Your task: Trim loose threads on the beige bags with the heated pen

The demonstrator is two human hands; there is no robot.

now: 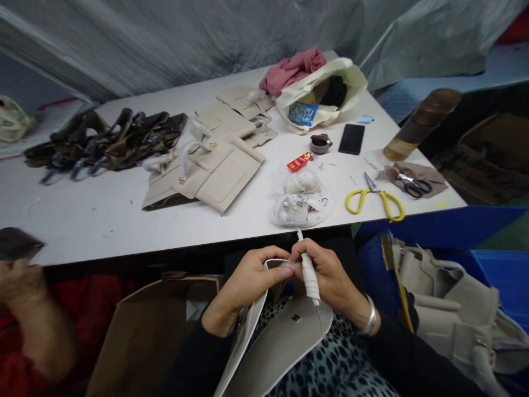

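Note:
On my lap lies a beige handbag (285, 336) with its flap spread and a small gold clasp showing. My left hand (258, 275) pinches the bag's upper edge between thumb and fingers. Close against it, my right hand (330, 278) grips an awl-like tool (309, 278) with a white-wrapped handle. A thin metal shaft points down from the handle over the flap, and a narrow tip sticks up at the other end. The fingertips of both hands meet at the bag's edge, and what lies between them is hidden.
Beige handbags (231, 171) and dark bags (111, 143) lie on the white table (124, 231). Yellow-handled scissors (374, 198), black-handled scissors (415, 186), a phone (351, 139) and a bottle (421, 124) are right. A blue bin (500, 275) holds more bags. A co-worker's arm (37, 320) is left.

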